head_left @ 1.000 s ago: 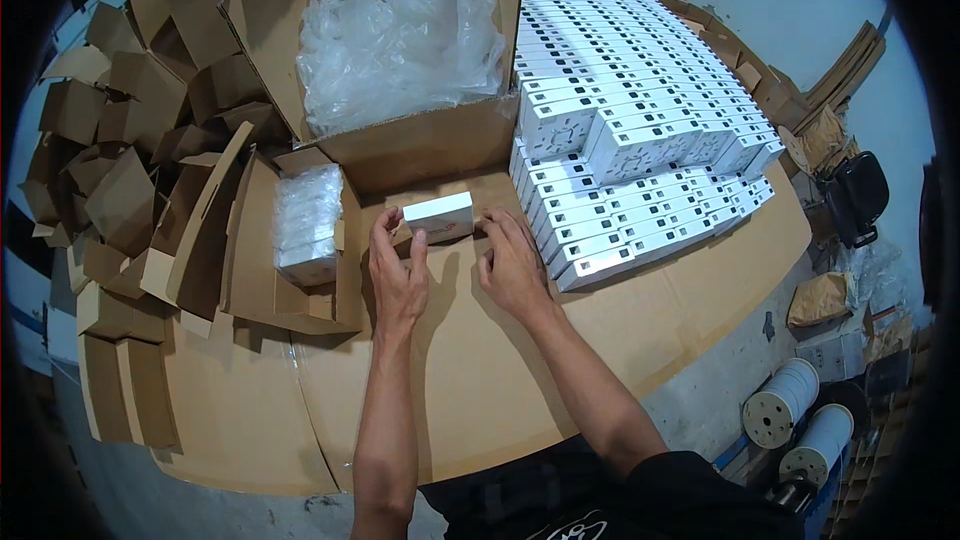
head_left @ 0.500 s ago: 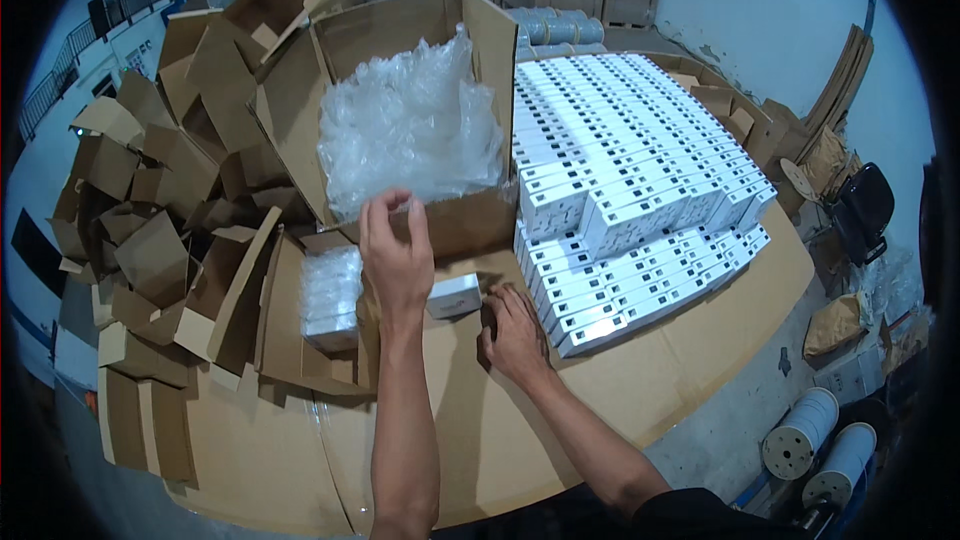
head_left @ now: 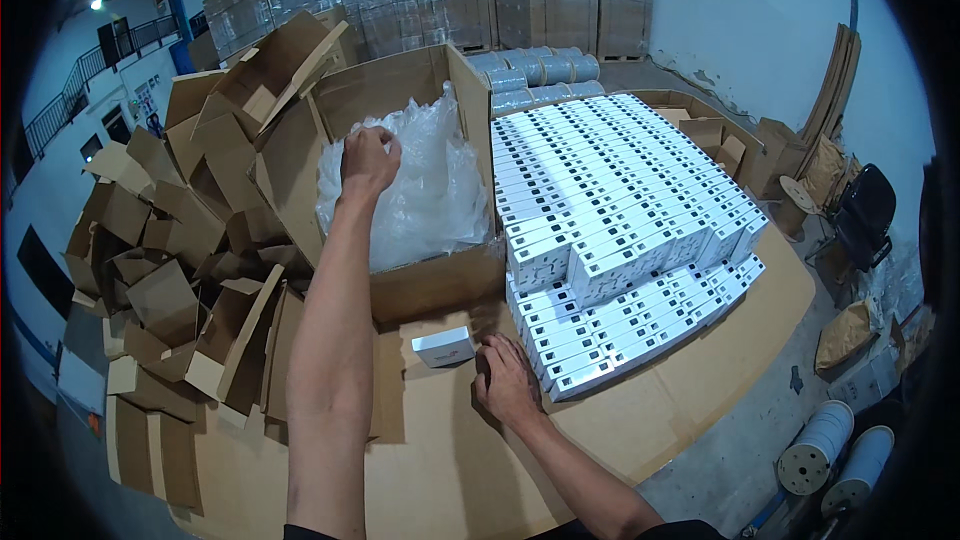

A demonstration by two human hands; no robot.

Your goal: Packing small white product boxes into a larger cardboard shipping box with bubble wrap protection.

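Observation:
My left hand is over the heap of clear plastic bags in a large open carton. Its fingers are curled together against the bags; whether a bag is pinched in them is hidden. My right hand lies on the cardboard-covered table with slightly bent fingers, holding nothing. Just left of its fingertips a small white box stands on the table. Close on its right side rises a big stack of similar white boxes with small dark squares on them.
Empty brown cartons are piled at the left. Half hidden behind my left forearm is a smaller open carton. Wrapped rolls and tall wrapped pallets stand at the back. Cable spools and a black chair are on the floor at right.
My left hand has moved up and away from me onto the plastic bags, and its fingers have closed. My right hand stays beside the small white box. The view has tilted upward.

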